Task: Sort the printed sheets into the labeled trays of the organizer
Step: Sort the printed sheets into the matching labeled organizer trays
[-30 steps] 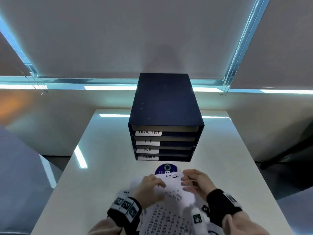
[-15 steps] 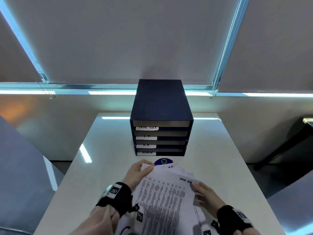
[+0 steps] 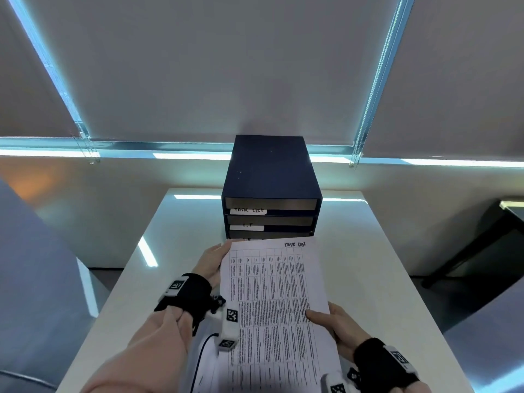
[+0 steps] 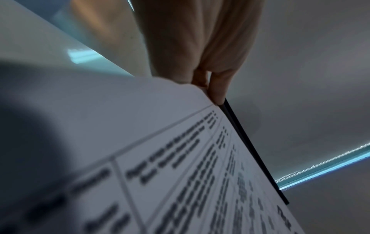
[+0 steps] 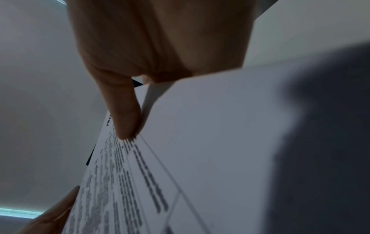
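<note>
A printed sheet [image 3: 272,302] with a table of text and a handwritten "TASK LIST" heading is lifted off the table and tilted toward me. My left hand [image 3: 211,262] grips its upper left edge. My right hand [image 3: 330,321] pinches its lower right edge, thumb on top. The left wrist view shows fingers [image 4: 216,88] behind the sheet [image 4: 180,158]. In the right wrist view the thumb [image 5: 124,110] presses on the sheet [image 5: 200,142]. The dark blue organizer [image 3: 270,177] stands beyond the sheet, with trays labeled TASK LIST [image 3: 248,211] and I.T [image 3: 246,226]. Its lower trays are hidden by the sheet.
The white table [image 3: 368,268] runs back to a low wall under drawn grey blinds [image 3: 226,66]. More sheets [image 3: 207,373] lie on the table at the near edge beneath the lifted one. A dark piece of furniture [image 3: 482,251] stands off to the right.
Both hands have lifted one sheet off the pile and raised it toward the organizer. The left hand moved up to its top corner; the sheet now hides the lower trays.
</note>
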The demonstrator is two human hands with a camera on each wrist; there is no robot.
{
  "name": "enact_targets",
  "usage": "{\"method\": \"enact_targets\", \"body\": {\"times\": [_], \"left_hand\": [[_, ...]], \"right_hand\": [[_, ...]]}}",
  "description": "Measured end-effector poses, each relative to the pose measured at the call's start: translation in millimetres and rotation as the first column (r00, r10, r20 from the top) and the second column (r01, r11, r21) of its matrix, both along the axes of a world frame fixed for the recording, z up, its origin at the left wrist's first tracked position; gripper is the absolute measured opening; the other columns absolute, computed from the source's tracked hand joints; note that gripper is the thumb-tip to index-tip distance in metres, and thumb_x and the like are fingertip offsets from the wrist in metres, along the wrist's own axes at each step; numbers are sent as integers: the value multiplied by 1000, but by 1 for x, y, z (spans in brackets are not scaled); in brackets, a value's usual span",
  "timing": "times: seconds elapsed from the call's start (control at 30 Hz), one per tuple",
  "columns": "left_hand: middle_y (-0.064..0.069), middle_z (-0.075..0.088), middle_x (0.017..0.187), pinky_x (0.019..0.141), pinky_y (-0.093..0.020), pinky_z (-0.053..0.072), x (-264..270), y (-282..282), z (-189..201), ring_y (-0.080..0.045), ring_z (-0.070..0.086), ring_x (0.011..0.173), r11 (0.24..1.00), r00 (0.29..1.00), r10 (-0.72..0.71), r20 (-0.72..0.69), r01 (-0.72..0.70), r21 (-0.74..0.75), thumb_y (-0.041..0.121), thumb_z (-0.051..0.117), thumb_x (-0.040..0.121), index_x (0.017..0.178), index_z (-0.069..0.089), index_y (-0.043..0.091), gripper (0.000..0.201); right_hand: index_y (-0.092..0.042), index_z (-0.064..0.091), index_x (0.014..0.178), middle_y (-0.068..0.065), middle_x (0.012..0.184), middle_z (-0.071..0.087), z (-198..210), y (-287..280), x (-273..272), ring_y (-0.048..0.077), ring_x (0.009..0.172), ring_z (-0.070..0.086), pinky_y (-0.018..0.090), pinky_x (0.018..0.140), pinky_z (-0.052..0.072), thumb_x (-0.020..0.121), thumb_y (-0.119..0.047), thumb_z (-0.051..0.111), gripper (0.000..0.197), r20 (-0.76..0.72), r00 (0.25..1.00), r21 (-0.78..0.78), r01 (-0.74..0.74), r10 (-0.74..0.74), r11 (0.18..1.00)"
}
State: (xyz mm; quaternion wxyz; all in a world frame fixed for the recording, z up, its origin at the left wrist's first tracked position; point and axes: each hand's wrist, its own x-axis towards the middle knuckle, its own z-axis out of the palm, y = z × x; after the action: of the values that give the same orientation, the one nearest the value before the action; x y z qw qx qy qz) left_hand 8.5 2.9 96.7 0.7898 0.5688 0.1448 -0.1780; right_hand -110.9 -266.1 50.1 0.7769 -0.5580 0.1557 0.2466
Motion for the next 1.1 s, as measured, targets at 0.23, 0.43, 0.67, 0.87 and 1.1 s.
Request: {"method": "enact_targets", "body": {"times": [0.23, 0.43, 0.67, 0.87, 1.1], "left_hand": [[-27, 61, 105, 67, -34, 57, 0, 2, -7, -30, 62, 80, 999, 999, 37, -39, -36, 11, 18, 45, 98, 125, 55, -4, 37], [-25, 58, 118, 78, -39, 50, -19, -6, -24, -32, 62, 92, 986, 994, 63, -89, -48, 157, 11, 50, 96, 138, 36, -9, 49], [-5, 70, 85, 57, -23, 57, -16, -7, -21, -12, 72, 66, 992, 996, -82, -39, 85, 94, 6, 47, 97, 104, 59, 4, 14], [-13, 67, 99, 69, -32, 55, 16, -8, 10, -21, 59, 79, 982, 991, -131, 23, 127, 143, 21, 49, 98, 119, 59, 4, 29], [-10, 69, 108, 61, -34, 60, 19, -18, 3, -27, 71, 76, 953, 962, -269, 48, 259, 154, 23, 43, 100, 122, 50, 21, 23]], "right_hand": [[-3, 57, 120, 23, 113, 68, -7, 2, -4, 39, 99, 67, 46, 84, 55, 87, 7, 56, 35, -28, 1000, 16, 6, -6, 1000], [-5, 51, 118, 3, 98, 68, -28, 4, -18, 26, 98, 62, 39, 104, 39, 90, 15, 45, 35, -75, 993, -129, 78, -88, 989], [-8, 48, 136, 13, 121, 67, -16, -13, 26, 32, 112, 63, 51, 108, 39, 92, 5, 50, 46, -40, 990, -175, 124, -133, 977], [-3, 50, 131, 20, 120, 65, 35, -18, 101, 36, 105, 66, 52, 100, 46, 92, 7, 45, 40, 82, 987, -207, 150, -136, 967], [-3, 44, 135, 22, 129, 58, 70, -6, 174, 33, 108, 59, 46, 98, 46, 94, 9, 42, 43, 181, 964, -217, 234, -196, 948]]}}
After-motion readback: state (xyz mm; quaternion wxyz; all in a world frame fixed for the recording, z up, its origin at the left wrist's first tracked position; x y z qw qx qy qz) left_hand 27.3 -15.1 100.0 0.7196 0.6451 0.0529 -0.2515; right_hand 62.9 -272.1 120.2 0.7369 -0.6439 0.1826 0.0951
